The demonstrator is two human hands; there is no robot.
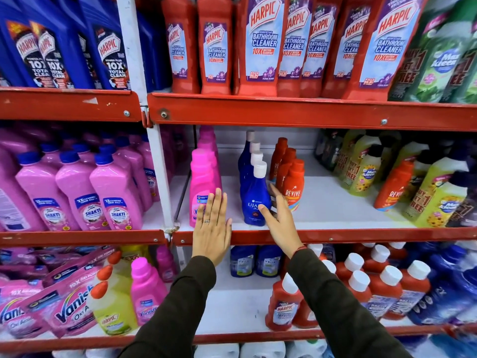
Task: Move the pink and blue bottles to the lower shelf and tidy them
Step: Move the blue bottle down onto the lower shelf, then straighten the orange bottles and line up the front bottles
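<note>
A row of pink bottles (204,177) stands at the left of the middle shelf (335,235). To its right runs a row of dark blue bottles with white caps (254,195). My left hand (211,228) is flat and open in front of the front pink bottle, fingers pointing up, a ring on one finger. My right hand (278,215) reaches to the front blue bottle with spread fingers that curl around its right side; the thumb lies on its label. The grip is not closed. On the lower shelf (232,306), bare white space shows between my arms.
Orange Revive bottles (293,187) stand just right of the blue row. Yellow-green bottles (366,169) fill the right of that shelf. The lower shelf holds a pink Vanish bottle (145,290), pink pouches (64,301), blue tubs (254,260) and red Harpic bottles (284,303).
</note>
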